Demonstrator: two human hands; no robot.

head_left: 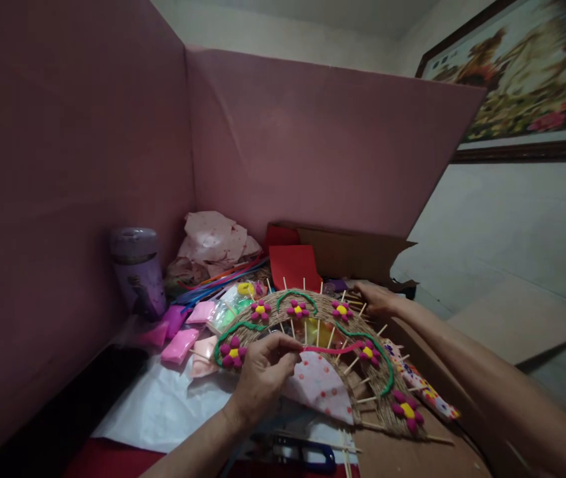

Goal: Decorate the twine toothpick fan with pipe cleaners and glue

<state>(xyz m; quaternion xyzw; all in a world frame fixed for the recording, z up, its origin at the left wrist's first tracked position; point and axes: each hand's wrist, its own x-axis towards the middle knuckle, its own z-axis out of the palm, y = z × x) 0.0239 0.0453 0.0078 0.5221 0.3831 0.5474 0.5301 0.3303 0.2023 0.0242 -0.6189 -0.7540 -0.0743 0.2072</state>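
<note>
My left hand [266,372] pinches one end of a thin, bright pink strip [333,349], which stretches right toward a flower on a fan-shaped twine piece [320,297]. Twine is woven over thin wooden sticks, their ends poking out around the arch. Magenta flowers [234,352] with yellow centres and curling green strips [387,372] decorate it. At its base lies a pale half-round [320,385] with red dots, beside my left fingers. My right hand [375,299] reaches behind the fan's upper right edge, near a small purple thing [335,285]. Its fingers are dim and partly hidden.
Pink clay packets [179,346] and a purple tumbler [138,272] stand left. Behind are coloured pipe cleaners [223,279], crumpled pink wrapping [213,239] and red card [293,264]. Blue-handled scissors [307,454] lie in front. Pink panels [303,146] enclose the back and left; cardboard [412,455] lies underneath.
</note>
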